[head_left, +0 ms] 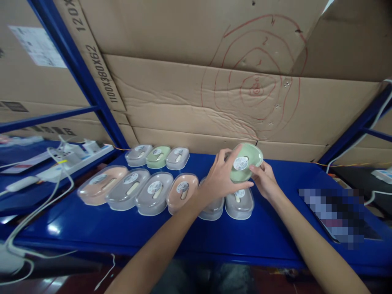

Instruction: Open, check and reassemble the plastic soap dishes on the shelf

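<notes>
A green lunch box (249, 157) with a clear lid and a round label is held up between my two hands, tilted toward me. My left hand (222, 173) grips its left side, fingers behind and thumb along the front. On the right edge, my right hand (265, 177) pinches the box with the thumb on its face. Just below are a grey lunch box (240, 208) and another grey lunch box (211, 208), the latter partly hidden by my left hand. A pink lunch box (183, 190) sits left of my left wrist.
More lunch boxes (154, 194) line the blue shelf (196, 241) to the left, with a shorter row (157, 157) behind. A flat dark device (337, 216), partly blurred out, lies at right. Power strips (82, 161) and white cables are at left; cardboard (183, 90) backs the shelf.
</notes>
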Demonstrator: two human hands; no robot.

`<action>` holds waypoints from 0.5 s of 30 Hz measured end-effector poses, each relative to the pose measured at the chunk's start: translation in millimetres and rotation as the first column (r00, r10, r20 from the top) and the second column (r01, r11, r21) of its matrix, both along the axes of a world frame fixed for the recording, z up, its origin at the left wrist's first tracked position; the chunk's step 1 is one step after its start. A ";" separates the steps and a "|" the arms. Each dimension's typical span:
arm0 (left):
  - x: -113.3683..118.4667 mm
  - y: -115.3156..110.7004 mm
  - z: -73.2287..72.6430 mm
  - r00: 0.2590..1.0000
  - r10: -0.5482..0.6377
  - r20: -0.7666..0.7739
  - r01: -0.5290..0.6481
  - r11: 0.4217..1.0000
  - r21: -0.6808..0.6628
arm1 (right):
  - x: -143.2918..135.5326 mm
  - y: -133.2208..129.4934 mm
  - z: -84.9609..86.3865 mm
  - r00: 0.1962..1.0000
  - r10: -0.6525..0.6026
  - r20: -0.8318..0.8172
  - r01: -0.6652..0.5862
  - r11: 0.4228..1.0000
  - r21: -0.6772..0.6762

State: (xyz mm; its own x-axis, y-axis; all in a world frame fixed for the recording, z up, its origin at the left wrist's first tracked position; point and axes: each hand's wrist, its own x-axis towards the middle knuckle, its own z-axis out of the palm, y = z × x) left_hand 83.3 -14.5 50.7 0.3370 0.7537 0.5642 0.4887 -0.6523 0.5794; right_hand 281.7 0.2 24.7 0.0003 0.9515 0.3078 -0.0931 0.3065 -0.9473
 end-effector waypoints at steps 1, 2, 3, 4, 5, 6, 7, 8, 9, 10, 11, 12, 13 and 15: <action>-0.6 1.3 1.1 0.997 -0.015 0.076 0.019 0.999 -0.045 | 2.2 0.4 0.7 1.000 0.006 -0.003 -0.006 1.000 -0.005; -0.9 2.7 2.3 0.985 -0.024 0.172 0.042 0.994 -0.103 | 4.4 0.6 1.5 1.000 0.013 -0.009 -0.013 1.000 -0.012; -1.0 3.9 3.4 0.961 -0.037 0.272 0.086 0.982 -0.171 | 6.3 0.5 2.3 1.000 0.025 -0.013 -0.025 1.000 -0.019; -0.6 4.9 4.6 0.927 -0.057 0.370 0.156 0.957 -0.244 | 7.8 0.2 3.1 0.999 0.041 -0.013 -0.041 0.999 -0.028; 0.1 5.5 5.7 0.883 -0.085 0.461 0.251 0.916 -0.313 | 8.9 -0.2 3.8 0.998 0.060 -0.012 -0.060 0.998 -0.036; 1.2 5.7 6.7 0.830 -0.113 0.546 0.358 0.859 -0.366 | 9.4 -0.6 4.4 0.997 0.079 -0.011 -0.079 0.996 -0.043; 2.6 5.4 7.6 0.771 -0.137 0.622 0.461 0.794 -0.397 | 9.4 -0.8 4.8 0.995 0.095 -0.013 -0.096 0.994 -0.047; 4.3 4.9 8.1 0.713 -0.150 0.685 0.546 0.731 -0.409 | 9.0 -0.9 5.1 0.994 0.105 -0.016 -0.106 0.993 -0.050; 6.2 4.3 8.2 0.661 -0.146 0.736 0.607 0.681 -0.410 | 8.4 -0.8 5.2 0.995 0.100 -0.015 -0.101 0.994 -0.047; 8.2 3.7 7.8 0.620 -0.129 0.774 0.641 0.652 -0.405 | 7.5 -0.7 5.1 0.997 0.076 -0.004 -0.076 0.997 -0.032; 10.4 3.2 6.8 0.594 -0.111 0.797 0.657 0.638 -0.401 | 6.4 -0.7 4.9 0.999 0.032 0.022 -0.032 0.999 -0.001; 12.6 3.0 5.2 0.584 -0.092 0.807 0.656 0.639 -0.402 | 5.4 -0.9 4.5 0.998 -0.030 0.057 0.027 0.999 0.047; 14.7 2.9 3.2 0.588 -0.077 0.805 0.639 0.654 -0.404 | 4.4 -1.3 3.8 0.990 -0.107 0.096 0.096 0.989 0.111; 17.8 2.8 -1.4 0.623 -0.076 0.778 0.564 0.733 -0.380 | 3.0 -2.7 2.0 0.949 -0.265 0.170 0.219 0.943 0.249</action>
